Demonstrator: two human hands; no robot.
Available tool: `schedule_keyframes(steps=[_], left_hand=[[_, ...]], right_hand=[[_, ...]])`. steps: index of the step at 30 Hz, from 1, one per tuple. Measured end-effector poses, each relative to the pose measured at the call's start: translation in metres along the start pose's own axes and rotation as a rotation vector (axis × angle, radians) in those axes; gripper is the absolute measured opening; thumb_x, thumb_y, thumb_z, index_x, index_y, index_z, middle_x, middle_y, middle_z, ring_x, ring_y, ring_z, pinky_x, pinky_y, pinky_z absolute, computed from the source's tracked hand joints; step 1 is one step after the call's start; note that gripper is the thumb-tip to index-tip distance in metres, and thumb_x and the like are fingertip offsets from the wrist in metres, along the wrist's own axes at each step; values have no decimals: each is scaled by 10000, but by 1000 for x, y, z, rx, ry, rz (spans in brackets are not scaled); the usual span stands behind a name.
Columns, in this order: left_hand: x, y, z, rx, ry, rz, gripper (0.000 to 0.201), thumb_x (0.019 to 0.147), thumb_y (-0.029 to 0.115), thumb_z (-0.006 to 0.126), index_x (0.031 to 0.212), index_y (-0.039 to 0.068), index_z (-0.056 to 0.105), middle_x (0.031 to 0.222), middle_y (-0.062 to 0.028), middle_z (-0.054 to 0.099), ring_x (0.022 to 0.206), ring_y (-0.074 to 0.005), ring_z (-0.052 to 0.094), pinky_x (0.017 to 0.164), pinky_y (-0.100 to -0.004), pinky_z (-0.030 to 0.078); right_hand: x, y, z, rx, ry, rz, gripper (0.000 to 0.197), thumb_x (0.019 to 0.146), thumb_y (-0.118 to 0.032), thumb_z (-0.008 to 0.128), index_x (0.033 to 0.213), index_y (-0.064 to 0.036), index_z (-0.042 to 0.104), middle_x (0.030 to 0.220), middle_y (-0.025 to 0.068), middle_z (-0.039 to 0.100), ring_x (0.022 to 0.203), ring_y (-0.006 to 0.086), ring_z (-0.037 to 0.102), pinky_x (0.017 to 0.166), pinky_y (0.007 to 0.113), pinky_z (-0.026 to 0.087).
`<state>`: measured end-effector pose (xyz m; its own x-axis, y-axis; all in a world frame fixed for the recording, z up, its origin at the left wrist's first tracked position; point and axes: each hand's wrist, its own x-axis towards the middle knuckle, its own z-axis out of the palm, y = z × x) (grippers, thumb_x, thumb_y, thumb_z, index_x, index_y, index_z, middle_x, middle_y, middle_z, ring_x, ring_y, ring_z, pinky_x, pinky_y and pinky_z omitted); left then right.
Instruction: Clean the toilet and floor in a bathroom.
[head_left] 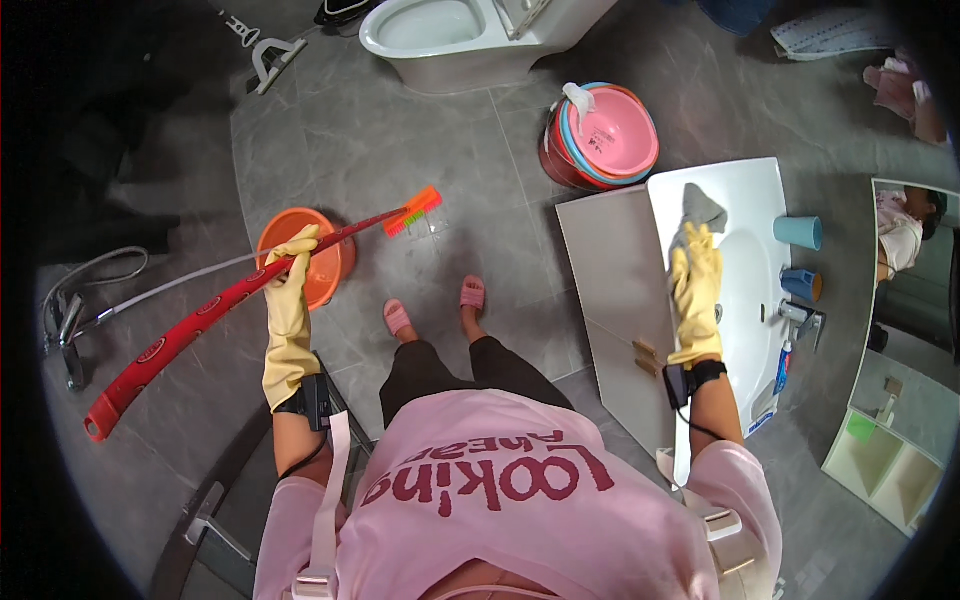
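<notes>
My left hand [290, 285], in a yellow rubber glove, is closed around the red patterned handle of a long scrub brush [225, 300]. The brush slants up to the right, its orange head with green bristles [413, 211] just above or on the floor; which of the two I cannot tell. Below the handle stands an orange bucket [335, 275], partly hidden by it and by the glove. My right hand [697, 290], also gloved in yellow, presses its fingers onto a crumpled grey cloth [704, 208] at the left rim of the white washbasin [760, 195].
Stacked basins [625, 135] in pink, blue and red stand beyond the cabinet [620, 300]. A toilet [450, 65] is at the far side. Two cups [797, 233], a faucet [803, 322] and a toothpaste tube [783, 368] line the washbasin's right side. A shower hose [180, 290] runs at left.
</notes>
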<state>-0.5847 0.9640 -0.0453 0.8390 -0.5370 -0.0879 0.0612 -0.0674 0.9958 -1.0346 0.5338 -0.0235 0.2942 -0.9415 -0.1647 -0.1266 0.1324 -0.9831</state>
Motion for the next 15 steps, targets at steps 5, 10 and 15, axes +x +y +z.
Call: schedule_keyframes(steps=[5,10,15], left_hand=[[-9,1,5,-5,51,13,110,973,56,626,1070,29,672,1258,-156,670,1245,-269,603,1135,-393,408],[-4,2,12,7,96,-35,198,991,129,614,1140,19,683,1216,-109,699,1183,-214,626,1050,-354,462],[48,-2,80,267,202,-99,236,935,271,653,1048,77,726,1001,-119,729,930,-238,690,820,-379,534]], right_hand=[[95,-12,-26,-1282,79,-558,470,1002,-339,582,1386,-67,580,1417,253,544,1335,410,496,1122,438,392],[91,-87,49,-1614,35,-627,749,848,-460,742,1405,-6,529,1404,245,558,1316,412,503,1112,470,385],[-28,-135,176,-1001,-239,-727,512,907,-136,723,1379,-19,563,1366,230,583,1302,371,527,1113,425,397]])
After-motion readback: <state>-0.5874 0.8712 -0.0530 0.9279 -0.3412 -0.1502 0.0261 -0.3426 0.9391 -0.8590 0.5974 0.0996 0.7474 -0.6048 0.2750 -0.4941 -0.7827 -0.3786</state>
